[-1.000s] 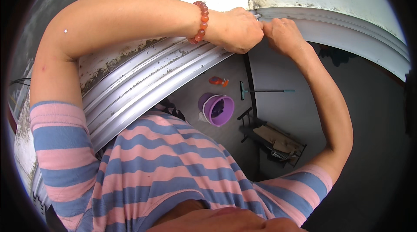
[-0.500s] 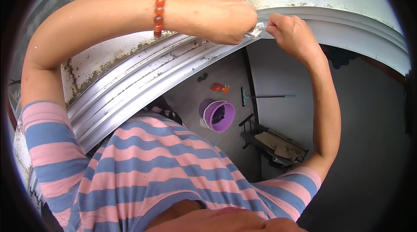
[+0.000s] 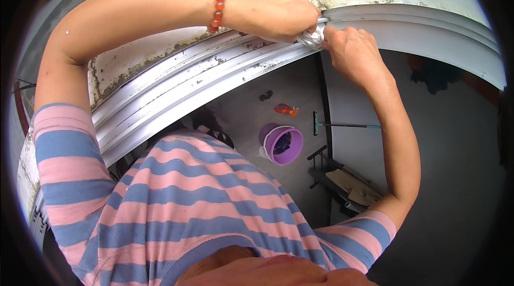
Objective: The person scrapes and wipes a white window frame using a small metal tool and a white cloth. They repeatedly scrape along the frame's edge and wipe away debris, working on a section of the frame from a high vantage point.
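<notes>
Gripping crumpled white material (image 3: 311, 40) in curled fingers of left hand (image 3: 286, 17) and right hand (image 3: 353, 51), beside silver metal track (image 3: 214, 72).

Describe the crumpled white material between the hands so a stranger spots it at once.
Find the ridged silver metal frame slanting up to the right from the pink and blue striped left sleeve. Near its upper end, the bare left hand and bare right hand nearly meet, with the crumpled white material between them. Its wrinkles set it apart from the frame's straight edges.
</notes>
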`<state>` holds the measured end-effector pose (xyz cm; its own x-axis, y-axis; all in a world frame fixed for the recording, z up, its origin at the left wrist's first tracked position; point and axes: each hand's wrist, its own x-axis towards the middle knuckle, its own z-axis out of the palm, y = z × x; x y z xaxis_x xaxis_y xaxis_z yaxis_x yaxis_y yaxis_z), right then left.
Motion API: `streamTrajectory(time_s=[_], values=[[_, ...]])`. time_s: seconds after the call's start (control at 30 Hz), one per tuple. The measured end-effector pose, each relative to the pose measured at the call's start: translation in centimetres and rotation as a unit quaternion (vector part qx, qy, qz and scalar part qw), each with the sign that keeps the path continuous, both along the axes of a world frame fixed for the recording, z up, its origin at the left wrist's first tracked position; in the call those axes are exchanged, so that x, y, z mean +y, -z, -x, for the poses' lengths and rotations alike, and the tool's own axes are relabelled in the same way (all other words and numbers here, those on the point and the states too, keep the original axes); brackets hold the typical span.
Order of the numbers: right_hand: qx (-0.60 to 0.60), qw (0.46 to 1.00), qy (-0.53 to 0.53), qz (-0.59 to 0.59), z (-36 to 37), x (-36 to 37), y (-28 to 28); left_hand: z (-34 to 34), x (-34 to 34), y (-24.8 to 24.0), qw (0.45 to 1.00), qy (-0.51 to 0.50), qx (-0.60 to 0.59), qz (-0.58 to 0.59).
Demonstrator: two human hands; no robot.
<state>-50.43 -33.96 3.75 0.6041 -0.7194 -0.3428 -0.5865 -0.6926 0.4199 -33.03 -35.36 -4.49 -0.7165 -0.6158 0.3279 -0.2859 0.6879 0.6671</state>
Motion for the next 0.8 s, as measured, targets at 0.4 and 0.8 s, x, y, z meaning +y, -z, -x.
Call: streamTrajectory(time_s=[0.4, 0.8], values=[[-0.312, 0.937, 0.137, 0.075, 0.7, 2.0, -1.3, -1.5, -1.0, -1.6, 0.991, -0.122, -0.006, 0.053], [-0.452, 0.864, 0.199, 0.096, 3.3, 5.3, 2.4, 3.8, -2.3, 0.0, 0.906, -0.018, -0.167, 0.389]])
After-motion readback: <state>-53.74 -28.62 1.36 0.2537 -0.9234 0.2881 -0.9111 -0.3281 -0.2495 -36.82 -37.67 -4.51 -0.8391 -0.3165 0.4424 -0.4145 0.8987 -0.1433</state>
